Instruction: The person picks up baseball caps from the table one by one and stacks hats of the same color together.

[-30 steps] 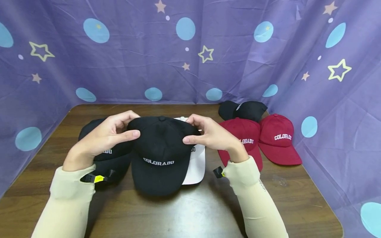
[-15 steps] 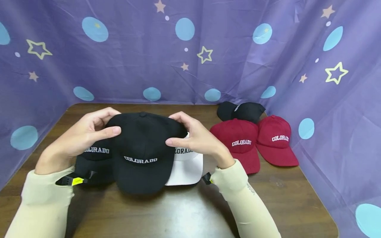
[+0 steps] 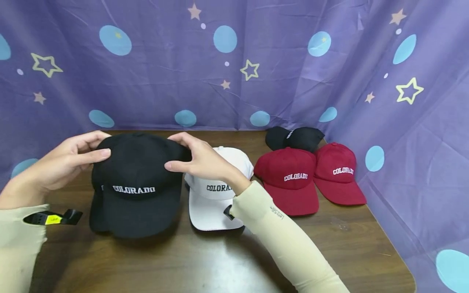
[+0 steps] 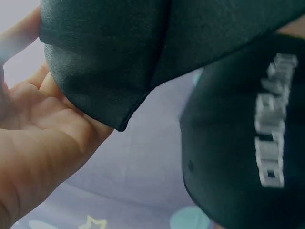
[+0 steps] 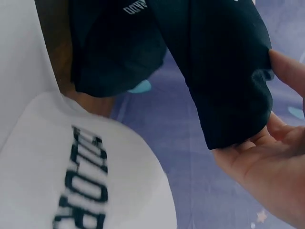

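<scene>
Since the earlier frame in the head view, the held black cap (image 3: pixel 143 167) is moving to the person's left, uncovering more of the white cap (image 3: pixel 216 211) and hiding nearly all of the resting black cap (image 3: pixel 96 215). Both hands are travelling with it. The left hand (image 3: pixel 62 162) is pinching the left side of the crown, its thumb lying on the front; the right hand (image 3: pixel 207 158) is pinching the right side the same way. The lettered front is facing the person. On the table (image 3: pixel 205 268), the nearer red cap (image 3: pixel 291 199) and the farther red cap (image 3: pixel 338 175) are sitting at the right, and a third black cap (image 3: pixel 302 138) is lying behind them.

In the left wrist view, the left hand is gripping the held cap's edge, while the resting cap's blurred white letters are showing beside it, with a gap between the two.

In the right wrist view, the right hand is pinching the opposite edge; the white cap is filling the left side, and the resting cap is showing beyond, apart at that edge.

The person seems to be bringing one black cap over another; the next move is probably calling for lining up the crowns and lowering evenly.
</scene>
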A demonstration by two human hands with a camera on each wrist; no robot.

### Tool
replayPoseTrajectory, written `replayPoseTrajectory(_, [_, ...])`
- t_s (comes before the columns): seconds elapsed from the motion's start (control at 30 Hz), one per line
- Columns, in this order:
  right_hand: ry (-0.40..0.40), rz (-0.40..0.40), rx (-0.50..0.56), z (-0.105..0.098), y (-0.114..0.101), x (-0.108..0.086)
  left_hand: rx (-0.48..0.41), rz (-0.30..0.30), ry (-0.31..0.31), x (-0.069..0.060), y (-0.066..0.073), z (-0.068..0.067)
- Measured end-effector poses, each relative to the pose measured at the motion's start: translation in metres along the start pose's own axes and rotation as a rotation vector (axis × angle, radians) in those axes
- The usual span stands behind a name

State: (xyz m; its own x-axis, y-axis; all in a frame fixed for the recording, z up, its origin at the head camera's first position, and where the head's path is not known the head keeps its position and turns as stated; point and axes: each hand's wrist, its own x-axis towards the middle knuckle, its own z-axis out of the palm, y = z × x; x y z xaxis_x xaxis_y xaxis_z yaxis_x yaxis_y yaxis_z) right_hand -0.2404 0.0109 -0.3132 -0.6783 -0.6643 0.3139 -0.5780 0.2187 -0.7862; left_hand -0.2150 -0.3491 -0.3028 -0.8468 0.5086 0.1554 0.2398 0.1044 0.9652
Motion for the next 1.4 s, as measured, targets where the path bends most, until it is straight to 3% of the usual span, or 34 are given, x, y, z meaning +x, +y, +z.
replayPoseTrajectory(0.3, [-0.057,0.079,-0.048,0.024,0.004,0.028,0.029,-0.069,0.026,-0.008,-0.024,-0.04])
replayPoseTrajectory(0.53, [-0.084,0.152,-0.023,0.041,0.013,0.045,0.073,-0.123,-0.017,-0.008,-0.041,-0.064])
replayPoseTrajectory(0.73, [-0.096,0.162,-0.013,0.054,0.019,0.052,0.088,-0.161,-0.044,-0.013,-0.055,-0.081])
replayPoseTrajectory(1.0, [-0.136,0.146,-0.033,0.063,0.03,0.058,-0.01,-0.176,-0.097,-0.017,-0.077,-0.092])
replayPoseTrajectory(1.23, [-0.194,0.185,-0.179,0.071,0.038,0.061,0.153,-0.23,-0.012,-0.019,-0.089,-0.094])
replayPoseTrajectory(1.4, [-0.205,0.204,-0.231,0.076,0.044,0.061,0.21,-0.273,0.056,-0.02,-0.094,-0.089])
